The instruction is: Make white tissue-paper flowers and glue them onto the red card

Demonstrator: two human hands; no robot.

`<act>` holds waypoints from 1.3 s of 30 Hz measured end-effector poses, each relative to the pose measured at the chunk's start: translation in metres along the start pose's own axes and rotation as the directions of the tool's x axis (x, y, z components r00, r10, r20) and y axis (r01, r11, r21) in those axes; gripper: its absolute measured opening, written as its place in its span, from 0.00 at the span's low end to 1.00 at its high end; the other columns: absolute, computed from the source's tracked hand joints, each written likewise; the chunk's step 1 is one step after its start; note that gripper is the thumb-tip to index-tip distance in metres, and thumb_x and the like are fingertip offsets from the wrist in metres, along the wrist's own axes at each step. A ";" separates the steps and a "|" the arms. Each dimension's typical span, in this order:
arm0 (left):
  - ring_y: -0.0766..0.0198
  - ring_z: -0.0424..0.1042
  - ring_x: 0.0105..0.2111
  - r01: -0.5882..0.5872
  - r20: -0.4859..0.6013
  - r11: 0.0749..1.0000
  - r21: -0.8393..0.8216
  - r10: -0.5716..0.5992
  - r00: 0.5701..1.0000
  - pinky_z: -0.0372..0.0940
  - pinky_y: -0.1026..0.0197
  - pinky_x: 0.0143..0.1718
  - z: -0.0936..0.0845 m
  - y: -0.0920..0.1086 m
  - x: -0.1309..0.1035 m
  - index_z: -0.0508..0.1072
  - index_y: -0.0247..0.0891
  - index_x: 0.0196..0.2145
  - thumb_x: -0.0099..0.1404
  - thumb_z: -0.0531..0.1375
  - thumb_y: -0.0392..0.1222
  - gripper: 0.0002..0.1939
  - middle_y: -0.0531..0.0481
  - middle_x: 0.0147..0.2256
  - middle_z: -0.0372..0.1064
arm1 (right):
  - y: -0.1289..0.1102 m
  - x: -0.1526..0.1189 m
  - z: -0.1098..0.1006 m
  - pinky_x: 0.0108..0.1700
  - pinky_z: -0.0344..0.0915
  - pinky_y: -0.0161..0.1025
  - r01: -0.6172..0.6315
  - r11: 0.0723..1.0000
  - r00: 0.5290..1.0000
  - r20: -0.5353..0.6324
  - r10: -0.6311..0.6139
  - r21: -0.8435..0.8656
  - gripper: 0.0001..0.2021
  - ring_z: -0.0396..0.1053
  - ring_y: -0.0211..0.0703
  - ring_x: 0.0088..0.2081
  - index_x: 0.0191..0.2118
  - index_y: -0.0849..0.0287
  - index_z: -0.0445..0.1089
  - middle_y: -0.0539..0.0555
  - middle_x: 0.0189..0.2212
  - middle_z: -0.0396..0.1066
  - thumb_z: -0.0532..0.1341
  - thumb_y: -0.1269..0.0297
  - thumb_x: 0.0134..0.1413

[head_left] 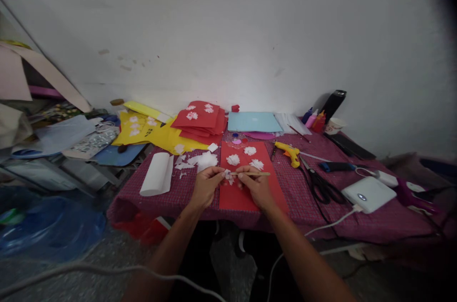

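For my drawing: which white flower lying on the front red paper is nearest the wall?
The middle flower; the left flower and right flower lie farther from the wall.

No wording, brand or number is legible. Small dark marks on the yellow paper (141,131) at far left, the white box's (374,194) oval display at right and the far-right paper cup's (334,125) print are too blurred to read.
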State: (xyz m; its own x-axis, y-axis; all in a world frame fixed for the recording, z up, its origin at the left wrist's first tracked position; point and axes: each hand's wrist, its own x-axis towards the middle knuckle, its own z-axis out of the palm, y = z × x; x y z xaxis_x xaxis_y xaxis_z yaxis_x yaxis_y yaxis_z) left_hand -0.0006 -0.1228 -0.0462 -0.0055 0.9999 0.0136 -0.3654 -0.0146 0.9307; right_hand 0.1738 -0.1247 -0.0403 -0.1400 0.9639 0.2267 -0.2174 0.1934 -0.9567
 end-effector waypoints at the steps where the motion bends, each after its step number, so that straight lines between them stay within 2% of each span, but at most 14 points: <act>1: 0.68 0.71 0.25 0.007 0.010 1.000 -0.003 -0.007 1.000 0.65 0.65 0.29 0.000 0.001 0.000 0.78 0.34 0.33 0.53 0.70 0.43 0.12 0.49 0.29 0.76 | -0.001 0.001 0.000 0.28 0.62 0.36 -0.008 1.000 1.000 -0.005 0.008 0.008 0.09 0.66 0.38 0.24 0.38 0.55 0.75 0.50 0.27 0.74 0.66 0.57 0.53; 7: 0.67 0.71 0.24 0.001 0.052 0.997 0.077 -0.005 0.999 0.65 0.64 0.29 0.003 0.003 -0.004 0.78 0.34 0.33 0.53 0.70 0.45 0.13 0.49 0.27 0.76 | -0.008 0.004 0.004 0.26 0.62 0.37 -0.018 1.000 0.998 -0.059 0.018 -0.015 0.11 0.65 0.38 0.22 0.31 0.57 0.75 0.52 0.27 0.76 0.65 0.54 0.54; 10: 0.66 0.71 0.25 -0.022 0.098 0.991 0.134 0.009 0.995 0.66 0.64 0.29 0.003 0.003 -0.005 0.78 0.34 0.34 0.56 0.68 0.45 0.12 0.48 0.27 0.75 | -0.008 0.003 0.003 0.25 0.61 0.36 -0.018 0.999 0.997 -0.079 0.022 0.048 0.10 0.65 0.38 0.21 0.35 0.57 0.75 0.51 0.25 0.74 0.66 0.55 0.53; 14: 0.66 0.71 0.26 -0.006 0.105 0.994 0.111 -0.006 0.994 0.65 0.64 0.29 0.002 0.002 -0.005 0.78 0.34 0.34 0.57 0.68 0.45 0.12 0.48 0.27 0.75 | -0.005 0.001 0.000 0.25 0.62 0.36 0.001 0.994 0.998 -0.070 0.007 0.105 0.11 0.66 0.37 0.22 0.39 0.57 0.74 0.50 0.26 0.74 0.68 0.58 0.51; 17: 0.66 0.72 0.26 0.001 0.116 0.996 0.091 -0.012 0.993 0.65 0.64 0.29 0.002 0.003 -0.005 0.77 0.34 0.35 0.57 0.68 0.45 0.12 0.47 0.28 0.76 | -0.008 0.002 0.002 0.25 0.62 0.36 0.003 1.000 0.998 -0.063 -0.001 0.020 0.08 0.66 0.37 0.21 0.34 0.56 0.74 0.51 0.26 0.75 0.66 0.57 0.54; 21: 0.65 0.72 0.27 -0.011 0.138 0.994 0.105 -0.004 0.990 0.66 0.63 0.31 0.002 0.004 -0.006 0.77 0.34 0.35 0.58 0.67 0.45 0.12 0.47 0.29 0.76 | -0.014 0.003 0.005 0.25 0.61 0.37 0.016 0.997 0.998 -0.066 -0.020 -0.070 0.13 0.65 0.37 0.20 0.25 0.57 0.73 0.51 0.24 0.74 0.65 0.55 0.56; 27: 0.66 0.71 0.27 -0.056 0.177 0.986 0.159 0.028 0.984 0.66 0.63 0.30 0.003 0.004 -0.008 0.77 0.35 0.35 0.60 0.66 0.46 0.11 0.49 0.28 0.75 | -0.008 0.003 0.002 0.24 0.61 0.36 -0.016 0.999 0.998 -0.055 0.019 0.052 0.10 0.65 0.37 0.21 0.34 0.57 0.76 0.50 0.24 0.74 0.66 0.55 0.54; 30: 0.66 0.71 0.27 -0.045 0.170 0.989 0.141 0.021 0.985 0.65 0.64 0.30 0.003 0.005 -0.007 0.77 0.35 0.35 0.60 0.66 0.46 0.11 0.49 0.28 0.75 | -0.004 0.002 0.000 0.26 0.64 0.37 -0.003 0.995 1.000 -0.027 0.005 0.095 0.09 0.67 0.37 0.22 0.34 0.57 0.76 0.52 0.29 0.75 0.67 0.58 0.52; 33: 0.66 0.71 0.27 -0.031 0.153 0.992 0.124 0.012 0.988 0.65 0.64 0.30 0.003 0.004 -0.006 0.77 0.35 0.36 0.60 0.66 0.46 0.12 0.48 0.29 0.75 | -0.005 0.003 0.001 0.25 0.65 0.37 -0.024 0.996 0.999 -0.024 0.027 0.088 0.09 0.67 0.38 0.21 0.36 0.57 0.76 0.52 0.29 0.76 0.68 0.58 0.51; 39: 0.65 0.72 0.28 -0.050 0.159 0.986 0.157 0.025 0.987 0.65 0.63 0.32 0.001 0.001 -0.007 0.77 0.35 0.36 0.59 0.66 0.47 0.13 0.47 0.31 0.76 | -0.006 0.005 0.004 0.23 0.63 0.35 -0.030 0.997 0.999 -0.015 0.031 0.066 0.11 0.67 0.37 0.20 0.29 0.59 0.74 0.53 0.26 0.76 0.65 0.57 0.56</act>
State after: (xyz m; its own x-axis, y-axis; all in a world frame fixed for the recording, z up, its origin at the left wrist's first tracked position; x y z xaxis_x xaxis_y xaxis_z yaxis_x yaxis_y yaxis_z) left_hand 0.0003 -0.1298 -0.0447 0.1331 0.9866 0.0944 -0.2137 -0.0644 0.9748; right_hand 0.1706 -0.1219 -0.0326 -0.1319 0.9721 0.1937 -0.2762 0.1516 -0.9491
